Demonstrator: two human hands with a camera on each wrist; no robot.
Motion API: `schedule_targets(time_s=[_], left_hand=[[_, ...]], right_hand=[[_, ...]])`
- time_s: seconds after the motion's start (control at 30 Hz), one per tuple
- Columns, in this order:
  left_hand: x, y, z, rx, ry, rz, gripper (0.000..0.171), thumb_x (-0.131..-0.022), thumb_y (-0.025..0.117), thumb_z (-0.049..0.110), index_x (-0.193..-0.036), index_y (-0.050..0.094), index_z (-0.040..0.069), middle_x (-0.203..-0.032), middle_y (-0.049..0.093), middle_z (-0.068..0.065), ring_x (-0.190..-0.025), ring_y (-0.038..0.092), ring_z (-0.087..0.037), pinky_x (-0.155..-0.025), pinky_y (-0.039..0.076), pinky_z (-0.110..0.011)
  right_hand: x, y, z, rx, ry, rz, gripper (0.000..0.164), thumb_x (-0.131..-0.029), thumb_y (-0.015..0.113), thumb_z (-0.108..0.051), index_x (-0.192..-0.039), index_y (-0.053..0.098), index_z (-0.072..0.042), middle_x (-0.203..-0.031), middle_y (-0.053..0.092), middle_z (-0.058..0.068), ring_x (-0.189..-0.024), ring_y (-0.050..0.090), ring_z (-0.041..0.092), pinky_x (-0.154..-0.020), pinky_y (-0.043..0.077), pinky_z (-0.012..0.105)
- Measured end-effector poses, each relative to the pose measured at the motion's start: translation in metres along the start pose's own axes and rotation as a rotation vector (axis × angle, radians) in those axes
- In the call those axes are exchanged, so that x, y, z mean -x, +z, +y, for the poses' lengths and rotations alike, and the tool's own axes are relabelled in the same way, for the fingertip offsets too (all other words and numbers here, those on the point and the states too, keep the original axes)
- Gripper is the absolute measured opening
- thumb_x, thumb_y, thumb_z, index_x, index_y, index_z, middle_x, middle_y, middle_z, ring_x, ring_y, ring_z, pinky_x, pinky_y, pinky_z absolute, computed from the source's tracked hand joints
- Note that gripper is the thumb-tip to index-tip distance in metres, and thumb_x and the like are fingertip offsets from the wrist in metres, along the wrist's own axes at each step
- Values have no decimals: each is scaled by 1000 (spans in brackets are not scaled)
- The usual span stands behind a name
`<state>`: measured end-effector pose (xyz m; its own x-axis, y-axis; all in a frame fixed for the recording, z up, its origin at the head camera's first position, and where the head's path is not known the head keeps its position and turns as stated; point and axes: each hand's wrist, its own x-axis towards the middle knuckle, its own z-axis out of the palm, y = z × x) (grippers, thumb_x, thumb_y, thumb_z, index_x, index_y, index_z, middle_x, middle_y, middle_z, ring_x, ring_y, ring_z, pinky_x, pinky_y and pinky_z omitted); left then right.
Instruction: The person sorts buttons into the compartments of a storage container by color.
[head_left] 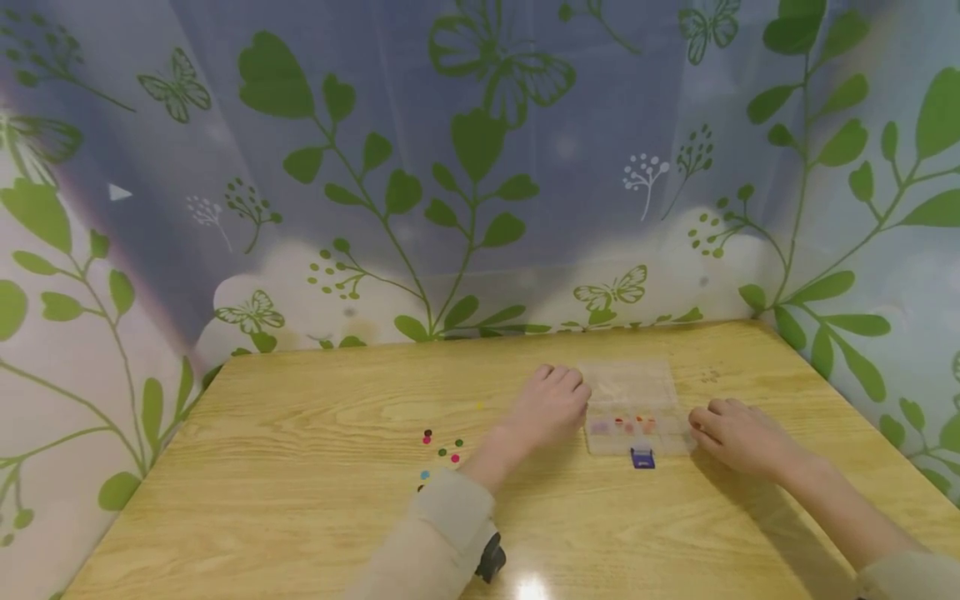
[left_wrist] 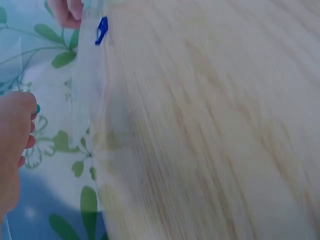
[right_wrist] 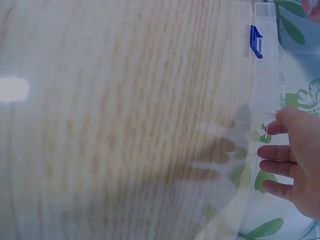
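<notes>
A clear plastic box (head_left: pixel 611 443) with a blue latch (head_left: pixel 642 458) at its front lies on the table, its clear lid (head_left: pixel 630 379) folded back. Several small red, orange and purplish pieces show inside. My left hand (head_left: pixel 551 402) is at the box's left side. In the left wrist view, its thumb and fingers pinch a small teal disc (left_wrist: pixel 38 108). At the box's right end is my right hand (head_left: pixel 738 433); in the right wrist view its thumb and index finger (right_wrist: pixel 276 128) meet at the box's end while the other fingers stick out.
Left of my left forearm, several small round discs (head_left: pixel 455 458) in pink, green, blue and dark colours are scattered on the wooden table (head_left: pixel 315 500). A yellow one (head_left: pixel 480 406) lies farther back. A leaf-patterned curtain (head_left: pixel 420 208) hangs behind the table and along both sides.
</notes>
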<state>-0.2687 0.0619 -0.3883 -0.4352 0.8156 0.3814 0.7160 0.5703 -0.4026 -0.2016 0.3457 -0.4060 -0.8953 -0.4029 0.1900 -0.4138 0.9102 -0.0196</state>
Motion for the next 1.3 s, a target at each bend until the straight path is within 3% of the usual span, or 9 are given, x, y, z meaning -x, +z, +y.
schedule_targets(time_s=[0.23,0.63,0.8,1.03,1.3], left_hand=[[-15,3,21,-8,51,63,12,-90,54,25,-93,65,21,-90,57,7,-87,54,-10,-79,41,-25],[-35,7,41,66,-4,-92,16,-90,56,36,-97,62,23,-93,53,9,-88,49,-8,-82,37,-25],[-41,10,47,65,-34,-92,14,-92,51,33,-94,61,24,-91,52,10,-86,47,-7,-81,37,-25],[-48,15,58,74,-57,-100,25,-92,49,47,-94,61,25,-92,52,11,-86,47,-7,-81,36,-25],[-57,15,68,62,-79,-116,15,-94,46,32,-95,61,27,-92,52,12,-85,47,-6,-79,36,-23]], right_hand=[[2,2,0,-23,8,-12,6,-88,61,-16,-86,56,-17,-73,42,-6,-63,41,12,-52,32,29],[1,3,3,-7,-17,13,9,-87,63,-15,-83,55,-17,-72,41,-6,-62,40,11,-52,32,29],[1,3,2,-14,-10,3,9,-87,62,-16,-83,54,-17,-72,41,-6,-63,40,11,-52,32,29],[0,4,3,-2,-40,32,9,-86,63,-14,-83,55,-15,-73,42,-6,-64,43,13,-53,34,30],[0,4,4,2,-67,55,9,-84,65,-12,-83,56,-13,-72,44,-5,-63,43,12,-53,35,29]])
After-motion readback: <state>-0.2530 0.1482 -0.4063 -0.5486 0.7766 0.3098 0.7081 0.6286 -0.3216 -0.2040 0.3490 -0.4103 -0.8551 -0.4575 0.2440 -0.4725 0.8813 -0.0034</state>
